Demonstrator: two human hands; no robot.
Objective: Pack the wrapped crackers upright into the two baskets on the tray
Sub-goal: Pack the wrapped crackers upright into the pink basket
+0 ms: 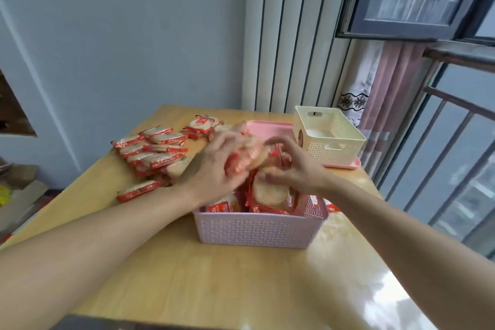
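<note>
Head view: both hands, left hand (214,166) and right hand (292,166), clasp blurred cracker packs (249,158) above part-filled lilac basket (257,228). Behind it, cream basket (328,136) on pink tray (267,127) apparently empty; loose packs (152,150) wait left of it.

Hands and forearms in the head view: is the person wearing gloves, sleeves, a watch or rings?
Nothing worn shows. The left hand and right hand are bare, without gloves, and both forearms are uncovered to the frame edge, with no sleeve, watch or bracelet. The fingers are motion-blurred, so a thin ring cannot be ruled out.
</note>
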